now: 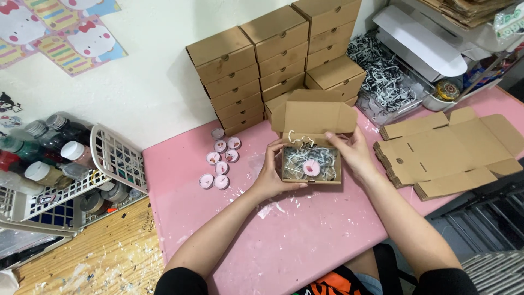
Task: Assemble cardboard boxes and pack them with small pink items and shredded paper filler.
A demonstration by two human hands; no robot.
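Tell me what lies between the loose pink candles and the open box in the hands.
Head view: the left hand and bare pink table separate the candles from the open box.

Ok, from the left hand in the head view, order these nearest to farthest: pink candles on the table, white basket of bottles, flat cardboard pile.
1. Pink candles, just left of the left hand.
2. Flat cardboard pile, right, beyond the open box.
3. White basket, far left; close to the pile's distance, so ranks 2 and 3 are uncertain.

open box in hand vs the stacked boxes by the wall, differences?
The open brown cardboard box has its lid up, showing shredded paper and a pink tealight; the stacked brown cardboard boxes are closed. The open one sits on the pink table between left hand and right hand; the stacks stand untouched. Same cardboard.
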